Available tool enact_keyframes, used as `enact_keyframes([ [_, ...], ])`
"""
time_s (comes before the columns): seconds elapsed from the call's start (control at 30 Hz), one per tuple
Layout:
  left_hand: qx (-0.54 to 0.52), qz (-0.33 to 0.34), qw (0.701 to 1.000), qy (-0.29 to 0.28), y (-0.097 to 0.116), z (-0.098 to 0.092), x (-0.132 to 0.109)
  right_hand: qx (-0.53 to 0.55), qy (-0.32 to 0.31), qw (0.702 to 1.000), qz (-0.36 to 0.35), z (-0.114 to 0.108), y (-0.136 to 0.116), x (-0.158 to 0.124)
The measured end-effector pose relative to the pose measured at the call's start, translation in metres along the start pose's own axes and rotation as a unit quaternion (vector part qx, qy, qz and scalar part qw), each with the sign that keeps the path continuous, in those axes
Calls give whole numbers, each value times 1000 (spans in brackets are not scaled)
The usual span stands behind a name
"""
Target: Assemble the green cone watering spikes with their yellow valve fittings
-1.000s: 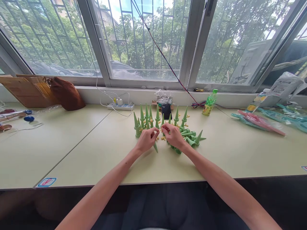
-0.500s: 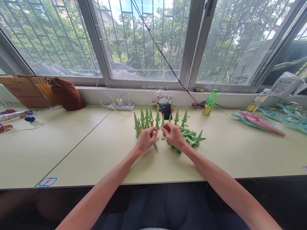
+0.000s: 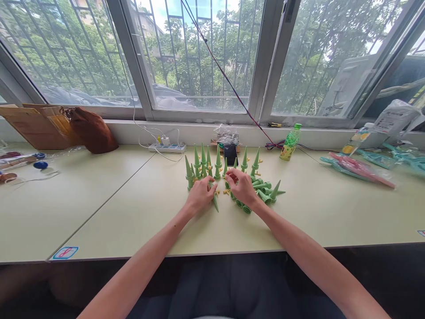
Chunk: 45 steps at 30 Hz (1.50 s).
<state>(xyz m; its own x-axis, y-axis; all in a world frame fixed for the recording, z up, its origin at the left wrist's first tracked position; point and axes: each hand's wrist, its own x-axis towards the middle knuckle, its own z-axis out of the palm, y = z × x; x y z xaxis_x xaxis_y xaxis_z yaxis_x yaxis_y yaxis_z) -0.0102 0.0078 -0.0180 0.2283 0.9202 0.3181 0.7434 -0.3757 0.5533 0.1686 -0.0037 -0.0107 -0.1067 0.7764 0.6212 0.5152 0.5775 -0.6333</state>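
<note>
Spikes [image 3: 218, 160] stand beyond our left hand [image 3: 201, 193] and right hand [image 3: 243, 188], which have parted slightly; fingers curl, grip unclear, so joint handling seems paused.

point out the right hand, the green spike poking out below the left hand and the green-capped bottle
Right hand [image 3: 242, 187]: head view, back of the hand
Green spike [image 3: 215, 204]: head view, tapering shaft
Green-capped bottle [image 3: 290, 144]: head view, middle of its body
</note>
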Motion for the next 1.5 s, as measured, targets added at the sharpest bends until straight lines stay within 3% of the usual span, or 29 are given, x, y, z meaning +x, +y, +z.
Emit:
enact_keyframes([
  [0.43, 37, -29, 999, -19, -1, -1, 0, -9, -5, 1000, -5, 2, 4, 0],
  [0.77, 20, -15, 1000, -6, -1, 0, -1, -6, -6, 1000, -5, 2, 4, 0],
  [1.13, -50, 22, 996, 72, 1, -1, -1, -18, -6, 1000, 4, 2, 4, 0],
  [1.5, -62, 31, 993, 97, 2, 0, 1, -16, -26, 999, -7, 4, 5, -1],
])
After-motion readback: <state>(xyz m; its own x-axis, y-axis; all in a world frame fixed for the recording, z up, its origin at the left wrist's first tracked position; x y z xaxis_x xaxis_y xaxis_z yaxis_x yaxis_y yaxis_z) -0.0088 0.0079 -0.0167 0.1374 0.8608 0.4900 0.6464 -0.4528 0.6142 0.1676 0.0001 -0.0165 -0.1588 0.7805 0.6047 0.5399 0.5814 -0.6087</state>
